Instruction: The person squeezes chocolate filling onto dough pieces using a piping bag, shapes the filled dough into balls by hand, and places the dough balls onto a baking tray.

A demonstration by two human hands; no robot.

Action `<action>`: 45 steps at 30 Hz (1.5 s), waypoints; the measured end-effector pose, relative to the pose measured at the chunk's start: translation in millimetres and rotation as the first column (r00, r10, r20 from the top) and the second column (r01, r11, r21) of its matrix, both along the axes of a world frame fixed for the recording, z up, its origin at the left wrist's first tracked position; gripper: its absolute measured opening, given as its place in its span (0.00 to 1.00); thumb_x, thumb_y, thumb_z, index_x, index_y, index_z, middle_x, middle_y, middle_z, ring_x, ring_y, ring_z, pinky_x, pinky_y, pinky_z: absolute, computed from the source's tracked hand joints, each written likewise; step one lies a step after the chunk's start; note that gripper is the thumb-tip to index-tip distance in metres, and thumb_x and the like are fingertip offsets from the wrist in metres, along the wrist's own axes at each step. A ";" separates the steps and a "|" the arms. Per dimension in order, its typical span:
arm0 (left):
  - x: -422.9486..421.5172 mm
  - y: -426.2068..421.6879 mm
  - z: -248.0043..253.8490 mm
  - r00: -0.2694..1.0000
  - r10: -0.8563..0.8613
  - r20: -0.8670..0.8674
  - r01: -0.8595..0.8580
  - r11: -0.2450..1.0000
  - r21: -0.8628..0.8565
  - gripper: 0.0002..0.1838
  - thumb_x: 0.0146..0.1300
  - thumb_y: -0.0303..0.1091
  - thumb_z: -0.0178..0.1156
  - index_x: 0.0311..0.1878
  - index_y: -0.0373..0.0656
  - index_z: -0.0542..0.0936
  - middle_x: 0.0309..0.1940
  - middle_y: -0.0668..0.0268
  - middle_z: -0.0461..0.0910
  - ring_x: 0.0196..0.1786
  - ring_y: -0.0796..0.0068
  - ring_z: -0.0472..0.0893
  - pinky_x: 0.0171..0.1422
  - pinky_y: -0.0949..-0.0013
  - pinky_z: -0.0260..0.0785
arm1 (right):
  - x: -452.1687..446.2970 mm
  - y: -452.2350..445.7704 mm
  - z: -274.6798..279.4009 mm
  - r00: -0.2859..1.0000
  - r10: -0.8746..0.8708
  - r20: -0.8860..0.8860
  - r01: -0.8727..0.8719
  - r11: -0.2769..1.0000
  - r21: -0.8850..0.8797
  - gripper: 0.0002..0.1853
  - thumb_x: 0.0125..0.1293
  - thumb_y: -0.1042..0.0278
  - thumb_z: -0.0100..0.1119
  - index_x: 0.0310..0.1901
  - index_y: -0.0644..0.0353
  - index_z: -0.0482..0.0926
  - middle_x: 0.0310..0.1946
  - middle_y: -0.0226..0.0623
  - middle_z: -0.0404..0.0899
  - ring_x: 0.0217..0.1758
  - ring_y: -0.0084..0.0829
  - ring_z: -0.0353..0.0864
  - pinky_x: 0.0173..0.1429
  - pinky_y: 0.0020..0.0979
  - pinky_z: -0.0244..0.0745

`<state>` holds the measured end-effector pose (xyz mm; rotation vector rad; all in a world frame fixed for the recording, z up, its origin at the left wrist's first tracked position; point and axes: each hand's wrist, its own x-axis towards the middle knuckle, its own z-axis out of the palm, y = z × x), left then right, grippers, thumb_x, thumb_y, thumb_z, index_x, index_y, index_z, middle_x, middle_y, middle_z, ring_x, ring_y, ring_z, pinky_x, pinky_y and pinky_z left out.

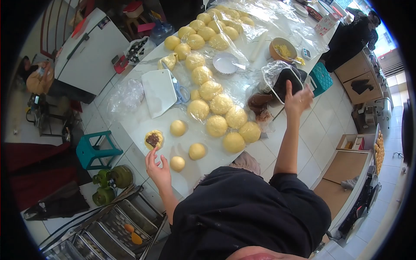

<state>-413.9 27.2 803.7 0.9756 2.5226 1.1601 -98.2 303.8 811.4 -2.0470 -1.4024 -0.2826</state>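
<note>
My left hand (159, 172) has its fingers apart, with the fingertips at the near edge of a flattened piece of yellow dough (160, 135) topped with dark brown filling (152, 139). Three small dough balls lie close by: one beyond it (177, 128), one to the right (196, 151) and one nearer me (177, 163). Over on the right, my right hand (299, 100) is raised beside a dark container (291, 78) lined with clear plastic. Its thumb stands apart from the fingers, which are slightly blurred, and I see nothing held in it.
Larger dough balls (216, 125), several under clear plastic, run along the white table (143, 123). A white board (157, 92), blue-handled scissors (183, 93), a fluted dish (225, 63) and a bowl (277, 47) lie there too. Teal stool (96, 147) at left; a person in black (352, 37) beyond.
</note>
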 end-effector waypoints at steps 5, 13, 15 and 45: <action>4.3 6.1 2.4 0.999 -0.040 -0.005 0.040 0.999 0.014 0.17 0.52 0.23 0.53 0.47 0.44 0.74 0.44 0.63 0.71 0.41 0.67 0.73 0.39 0.67 0.69 | -45.7 27.0 13.9 0.890 0.455 0.046 -0.451 0.889 -0.077 0.26 0.48 0.47 0.61 0.44 0.58 0.72 0.36 0.40 0.74 0.44 0.41 0.70 0.48 0.39 0.63; -0.3 -11.3 2.1 0.999 0.019 0.033 -0.021 0.997 0.068 0.16 0.52 0.23 0.52 0.47 0.44 0.74 0.44 0.63 0.71 0.40 0.68 0.73 0.38 0.68 0.69 | -9.9 22.8 15.6 0.723 0.464 -0.511 -0.454 0.877 0.154 0.12 0.49 0.62 0.63 0.30 0.63 0.80 0.20 0.35 0.79 0.22 0.21 0.76 0.29 0.21 0.68; -3.7 -18.2 1.2 0.998 0.063 -0.011 -0.064 0.997 -0.049 0.16 0.52 0.22 0.52 0.46 0.44 0.74 0.44 0.62 0.71 0.40 0.70 0.74 0.37 0.69 0.70 | 16.0 6.9 5.5 0.737 0.338 -0.586 -0.336 0.935 0.116 0.11 0.51 0.64 0.61 0.30 0.64 0.78 0.19 0.33 0.79 0.22 0.19 0.75 0.29 0.19 0.67; -23.3 -34.5 -8.2 0.999 0.009 0.042 -0.013 0.996 0.087 0.16 0.54 0.21 0.49 0.47 0.43 0.74 0.41 0.64 0.71 0.37 0.75 0.73 0.37 0.72 0.70 | 26.4 1.8 -37.3 0.279 0.114 -0.953 -0.163 0.984 0.070 0.20 0.53 0.57 0.61 0.43 0.60 0.71 0.38 0.31 0.70 0.42 0.28 0.69 0.43 0.33 0.68</action>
